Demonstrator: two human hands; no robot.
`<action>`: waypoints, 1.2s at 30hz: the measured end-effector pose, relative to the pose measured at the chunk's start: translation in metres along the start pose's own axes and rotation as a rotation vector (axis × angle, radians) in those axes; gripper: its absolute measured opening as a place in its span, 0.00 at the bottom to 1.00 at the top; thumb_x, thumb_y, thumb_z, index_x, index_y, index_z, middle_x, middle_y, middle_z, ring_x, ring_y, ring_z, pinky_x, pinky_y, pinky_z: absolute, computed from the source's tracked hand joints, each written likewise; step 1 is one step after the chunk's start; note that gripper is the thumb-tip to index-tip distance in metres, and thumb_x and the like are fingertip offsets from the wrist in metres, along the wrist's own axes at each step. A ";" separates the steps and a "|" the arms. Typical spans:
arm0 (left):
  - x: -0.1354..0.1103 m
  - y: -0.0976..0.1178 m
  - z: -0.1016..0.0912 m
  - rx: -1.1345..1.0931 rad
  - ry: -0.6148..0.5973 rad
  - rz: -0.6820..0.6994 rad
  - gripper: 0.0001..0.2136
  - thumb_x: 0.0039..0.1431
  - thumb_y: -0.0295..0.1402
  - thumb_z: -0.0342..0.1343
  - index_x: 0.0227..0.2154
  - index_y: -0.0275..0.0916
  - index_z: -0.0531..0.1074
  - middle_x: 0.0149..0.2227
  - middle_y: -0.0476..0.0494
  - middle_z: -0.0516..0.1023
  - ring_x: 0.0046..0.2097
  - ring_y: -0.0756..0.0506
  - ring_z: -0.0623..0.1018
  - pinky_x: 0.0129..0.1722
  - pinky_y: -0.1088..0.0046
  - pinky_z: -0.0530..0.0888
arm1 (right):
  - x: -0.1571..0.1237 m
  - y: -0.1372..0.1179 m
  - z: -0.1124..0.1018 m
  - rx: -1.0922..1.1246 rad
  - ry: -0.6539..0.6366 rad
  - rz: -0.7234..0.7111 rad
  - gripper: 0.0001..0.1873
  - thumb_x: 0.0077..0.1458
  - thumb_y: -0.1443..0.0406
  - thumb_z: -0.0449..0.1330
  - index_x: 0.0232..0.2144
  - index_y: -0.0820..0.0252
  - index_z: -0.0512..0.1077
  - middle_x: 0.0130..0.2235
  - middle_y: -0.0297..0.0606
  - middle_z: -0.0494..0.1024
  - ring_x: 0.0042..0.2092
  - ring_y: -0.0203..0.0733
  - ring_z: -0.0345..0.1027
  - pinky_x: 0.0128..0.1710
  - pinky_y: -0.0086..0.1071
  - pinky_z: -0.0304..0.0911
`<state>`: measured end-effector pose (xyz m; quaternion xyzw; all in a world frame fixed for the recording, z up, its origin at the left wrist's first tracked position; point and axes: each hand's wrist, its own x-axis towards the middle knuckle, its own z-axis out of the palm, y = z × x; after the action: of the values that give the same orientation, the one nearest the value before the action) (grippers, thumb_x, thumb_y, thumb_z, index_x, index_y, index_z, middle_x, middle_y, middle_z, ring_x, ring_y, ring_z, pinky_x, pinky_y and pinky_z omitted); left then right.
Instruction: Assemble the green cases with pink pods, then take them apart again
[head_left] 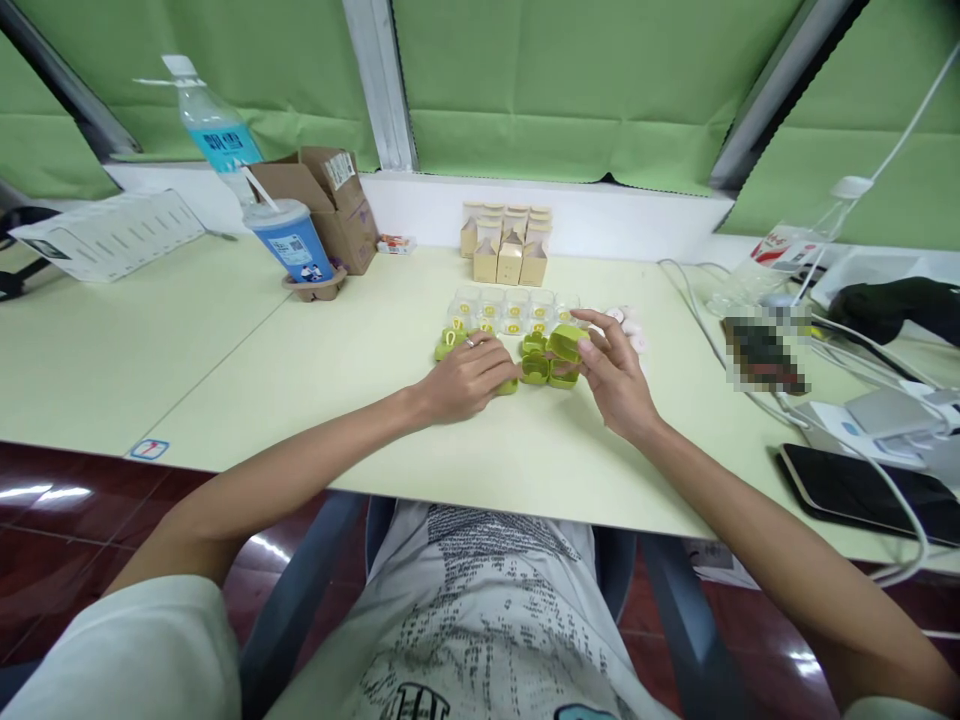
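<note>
Illumination was bright and diffuse across the table [187,370], with white glare streaks on the glossy floor [75,540]. Wide-angle distortion stretched the view's edges and tilted the outer window posts [772,90] outward. A pixelated patch [765,355] obscured detail at the right.

I see one small lime-green box [568,343] tilted in my right grip [619,385], rounded at the corners. Just beneath and beside it, open green cups [535,371] sit close together on the desk [367,340], hollows showing. Another green piece [508,387] pokes out from under my left grip [466,380], mostly hidden; a green case [448,344] beyond carries a pale loop.
</note>
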<state>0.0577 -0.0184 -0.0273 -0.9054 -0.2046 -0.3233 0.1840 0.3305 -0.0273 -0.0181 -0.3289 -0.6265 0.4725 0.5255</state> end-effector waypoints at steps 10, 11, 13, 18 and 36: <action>-0.025 -0.064 0.008 -0.255 0.404 -0.887 0.13 0.62 0.24 0.62 0.47 0.45 0.74 0.50 0.42 0.79 0.53 0.40 0.78 0.54 0.60 0.77 | 0.075 -0.033 -0.014 -0.672 -0.320 -0.405 0.19 0.67 0.55 0.69 0.58 0.48 0.83 0.59 0.47 0.80 0.61 0.56 0.76 0.63 0.51 0.76; -0.028 -0.070 0.012 -0.304 0.439 -1.040 0.15 0.60 0.21 0.61 0.47 0.45 0.74 0.51 0.42 0.77 0.52 0.41 0.78 0.54 0.60 0.77 | 0.085 -0.036 -0.010 -0.743 -0.412 -0.415 0.20 0.67 0.57 0.68 0.59 0.49 0.83 0.59 0.47 0.82 0.60 0.56 0.76 0.62 0.52 0.75; -0.033 -0.078 0.020 -0.386 0.484 -1.256 0.15 0.59 0.18 0.59 0.45 0.44 0.73 0.51 0.43 0.75 0.47 0.44 0.77 0.55 0.61 0.76 | 0.099 -0.037 -0.002 -0.888 -0.578 -0.393 0.20 0.67 0.61 0.68 0.60 0.51 0.83 0.59 0.48 0.83 0.60 0.59 0.76 0.62 0.55 0.74; -0.034 -0.078 0.033 -0.479 0.472 -1.307 0.16 0.59 0.15 0.54 0.43 0.42 0.75 0.46 0.46 0.74 0.43 0.45 0.75 0.56 0.60 0.74 | 0.108 -0.022 0.018 -1.120 -0.722 -0.251 0.26 0.64 0.73 0.64 0.62 0.56 0.82 0.60 0.52 0.83 0.62 0.63 0.76 0.61 0.55 0.73; -0.036 -0.079 0.041 -0.536 0.422 -1.315 0.11 0.64 0.21 0.58 0.45 0.42 0.74 0.44 0.47 0.74 0.43 0.46 0.74 0.52 0.65 0.73 | 0.106 0.000 0.027 -1.101 -0.571 -0.328 0.23 0.64 0.74 0.64 0.59 0.59 0.83 0.58 0.51 0.82 0.54 0.56 0.79 0.56 0.44 0.72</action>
<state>0.0143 0.0587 -0.0649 -0.5283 -0.5792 -0.5728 -0.2395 0.2797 0.0623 0.0182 -0.3117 -0.9349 0.0640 0.1575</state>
